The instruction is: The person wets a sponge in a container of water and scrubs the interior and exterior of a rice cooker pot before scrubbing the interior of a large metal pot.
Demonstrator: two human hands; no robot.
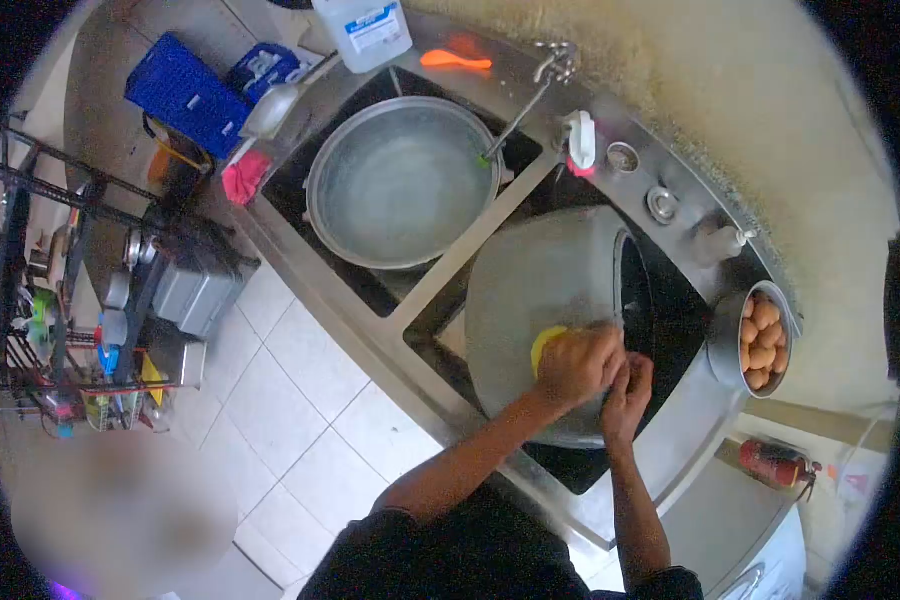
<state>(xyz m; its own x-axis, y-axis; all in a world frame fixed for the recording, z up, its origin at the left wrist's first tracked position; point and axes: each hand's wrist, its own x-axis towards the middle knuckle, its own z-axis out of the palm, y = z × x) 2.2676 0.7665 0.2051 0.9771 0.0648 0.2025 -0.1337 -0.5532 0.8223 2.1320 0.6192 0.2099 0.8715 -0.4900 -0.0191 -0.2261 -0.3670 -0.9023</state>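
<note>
A big metal pot [540, 280] lies tipped on its side in the right basin of a steel sink [410, 300], its mouth facing right. My left hand [578, 365] presses a yellow sponge [543, 343] against the pot's outer wall near its lower edge. My right hand [628, 392] is right beside the left, fingers curled against the pot's lower rim. Both forearms reach up from the bottom of the view.
A wide pan of water [400, 180] fills the left basin under the tap [552, 68]. A bowl of brown eggs [765, 340] stands on the right counter. A clear jug [365, 30], blue crate [185, 95], pink cloth [242, 175] and wire rack [50, 300] stand to the left.
</note>
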